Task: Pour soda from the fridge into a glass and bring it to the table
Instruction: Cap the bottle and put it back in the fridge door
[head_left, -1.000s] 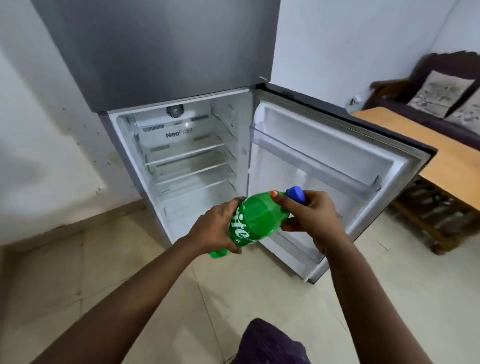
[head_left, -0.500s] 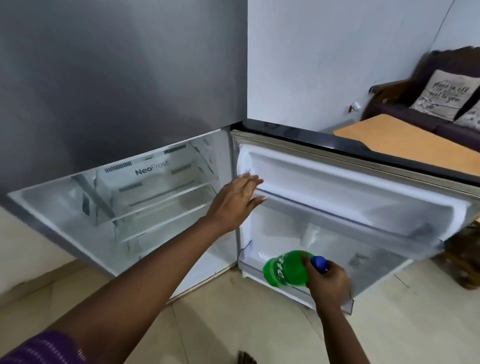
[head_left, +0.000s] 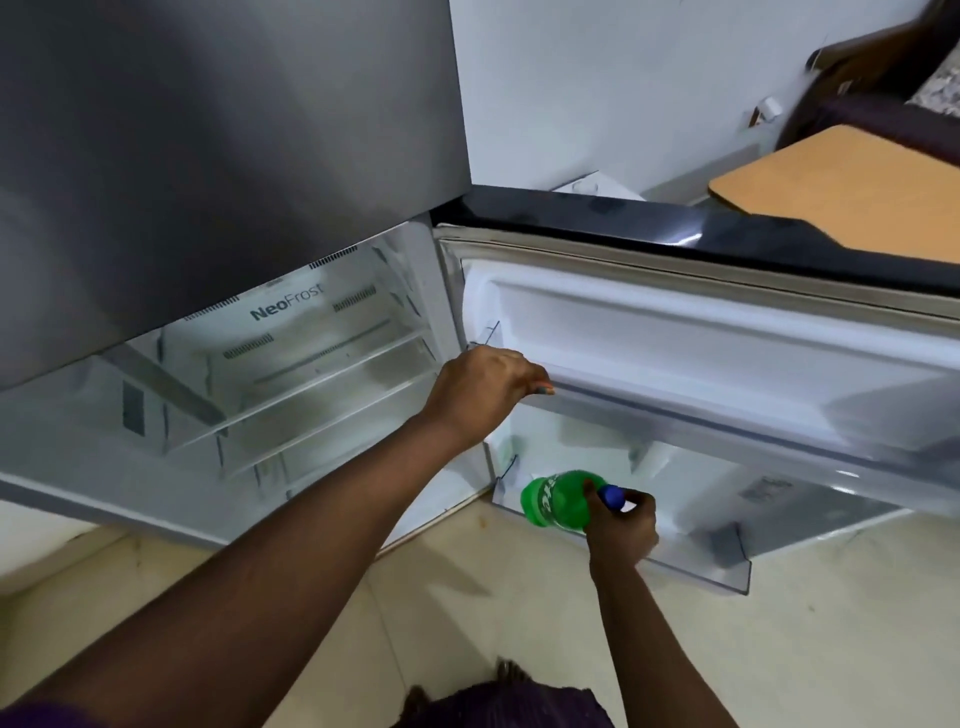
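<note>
A green soda bottle with a blue cap hangs low at the bottom door bin of the open fridge door. My right hand grips it by the neck. My left hand rests on the rail of the upper door shelf, fingers curled over its edge. The fridge compartment shows bare glass shelves. No glass is in view.
A wooden table stands behind the open door at the right. A dark sofa with a cushion is at the far right corner. Beige floor tiles lie below. The grey freezer door fills the upper left.
My left hand let go of the bottle and went up to the door shelf rail, where its fingers have curled. My right hand lowered the bottle to the bottom door bin.
</note>
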